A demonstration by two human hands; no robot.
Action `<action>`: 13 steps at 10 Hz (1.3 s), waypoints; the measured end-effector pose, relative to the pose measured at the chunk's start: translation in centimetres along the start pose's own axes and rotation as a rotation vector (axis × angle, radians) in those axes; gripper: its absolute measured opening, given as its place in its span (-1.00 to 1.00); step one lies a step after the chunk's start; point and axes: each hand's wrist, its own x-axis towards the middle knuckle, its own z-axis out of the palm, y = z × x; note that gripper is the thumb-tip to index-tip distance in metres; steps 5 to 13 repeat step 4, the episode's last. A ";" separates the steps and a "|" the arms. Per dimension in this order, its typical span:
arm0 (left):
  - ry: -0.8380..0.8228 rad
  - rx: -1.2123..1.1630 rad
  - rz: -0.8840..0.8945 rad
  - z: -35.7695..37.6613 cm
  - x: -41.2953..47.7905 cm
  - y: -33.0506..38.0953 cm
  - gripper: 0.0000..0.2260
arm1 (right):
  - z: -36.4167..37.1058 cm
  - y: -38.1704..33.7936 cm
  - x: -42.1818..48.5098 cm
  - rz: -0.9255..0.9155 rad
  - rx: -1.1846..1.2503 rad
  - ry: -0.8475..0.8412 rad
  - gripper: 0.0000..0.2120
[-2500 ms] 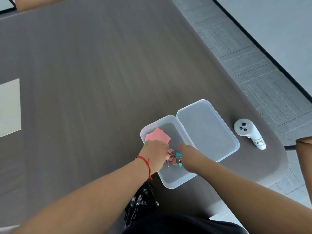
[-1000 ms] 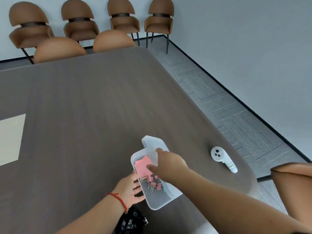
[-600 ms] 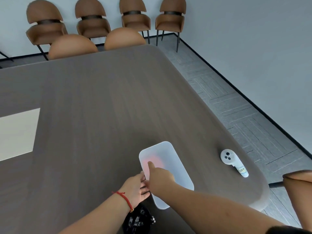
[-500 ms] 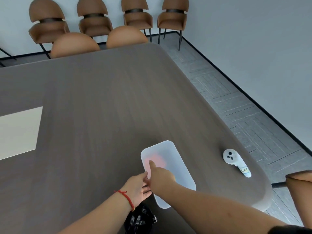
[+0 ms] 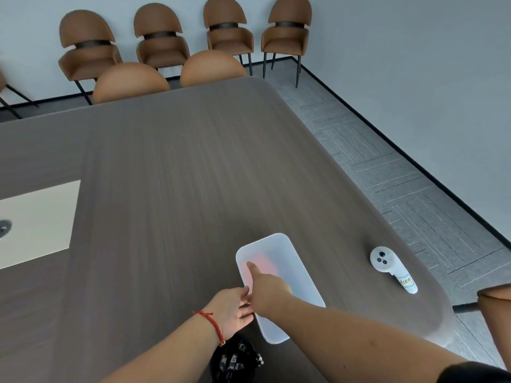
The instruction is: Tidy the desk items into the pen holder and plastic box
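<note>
- The plastic box sits at the near right of the table, lid down, long axis running from near right to far left.
- The right hand is on the lid, fingers flat and pressing, gripping nothing.
- The left hand touches the box's near left edge, fingers loose and spread.
- One box, one pen holder nearest of all, one white controller far right.
- Something pink shows through the lid; count unclear.
</note>
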 end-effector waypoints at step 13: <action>0.230 0.015 0.213 -7.0 -3.2 2.5 -0.67 | -13.6 -2.0 -11.3 -0.274 0.721 0.243 -0.70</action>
